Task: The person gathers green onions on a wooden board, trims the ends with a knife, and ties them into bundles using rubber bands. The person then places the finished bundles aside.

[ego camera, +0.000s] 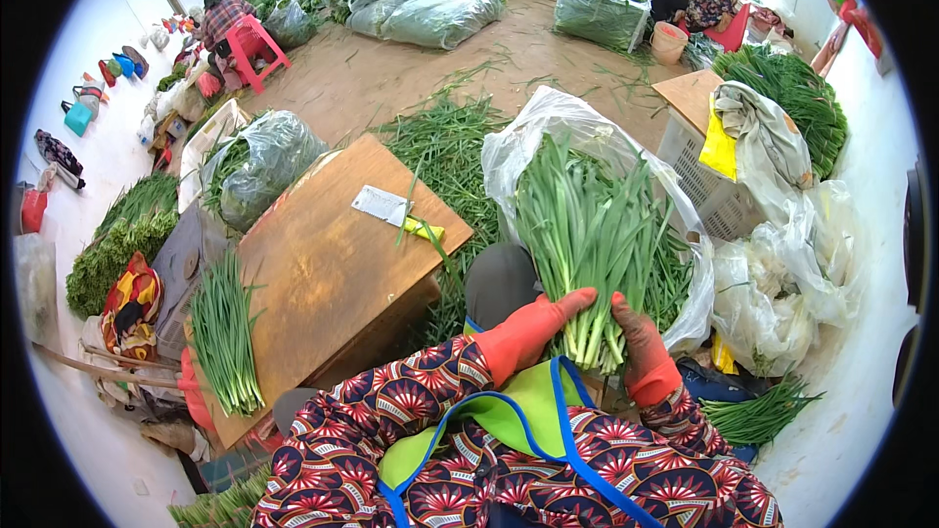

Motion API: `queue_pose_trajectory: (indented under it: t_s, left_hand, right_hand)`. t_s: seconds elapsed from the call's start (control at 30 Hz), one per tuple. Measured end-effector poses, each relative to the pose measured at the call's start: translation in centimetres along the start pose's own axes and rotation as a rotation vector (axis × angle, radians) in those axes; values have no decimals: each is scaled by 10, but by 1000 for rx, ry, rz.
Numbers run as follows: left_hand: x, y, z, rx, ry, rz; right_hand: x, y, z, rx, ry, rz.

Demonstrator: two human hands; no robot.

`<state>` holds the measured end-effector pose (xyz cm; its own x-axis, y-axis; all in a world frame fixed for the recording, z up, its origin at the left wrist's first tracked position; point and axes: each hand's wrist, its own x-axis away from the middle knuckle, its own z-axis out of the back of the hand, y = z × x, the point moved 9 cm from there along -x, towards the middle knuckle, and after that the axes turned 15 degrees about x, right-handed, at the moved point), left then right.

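Note:
Both hands wear orange-red rubber gloves. My left hand point(534, 326) grips the near side of a thick bunch of Chinese chives point(579, 227), thumb out across the pale stems. My right hand point(647, 348) holds the same bunch from the right, low down by the stem ends. The leaves point away from me, over an open clear plastic bag point(697, 286) that holds more loose greens. To my left is a wooden board point(308, 293). On it lie a cleaver point(381, 205) with a yellow handle and a smaller bunch of chives point(224, 341).
Loose leaves point(447, 154) cover the floor beyond the board. A cloth-draped plastic crate point(708, 180) and crumpled plastic bags point(770, 301) flank me on the right. Stuffed bags point(433, 15) lie farther off. Two other people sit at the back, one on a red stool point(253, 51).

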<state>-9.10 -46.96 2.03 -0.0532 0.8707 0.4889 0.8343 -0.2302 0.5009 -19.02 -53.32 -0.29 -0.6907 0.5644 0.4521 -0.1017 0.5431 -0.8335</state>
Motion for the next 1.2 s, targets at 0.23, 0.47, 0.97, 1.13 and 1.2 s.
queue_pose_trajectory:
  t_s: [0.23,0.47,0.97,1.13,1.2]
  left_hand:
    - [32,14,-65,81,-237,-141]
    - [57,53,-138,41,-583,-118]
    - [187,268,72,-157,-366,-1025]
    - [197,195,272,241,364,-872]
    - [188,150,377,321,617,-803]
  right_hand:
    - [75,-87,1,829,312,545]
    - [128,-180,-33,872,292,866]
    - [12,-194,-306,1204,147,1175]
    - [-95,-32,-395,1366,-200,911]
    - [-137,62,-410,1438,-350,711]
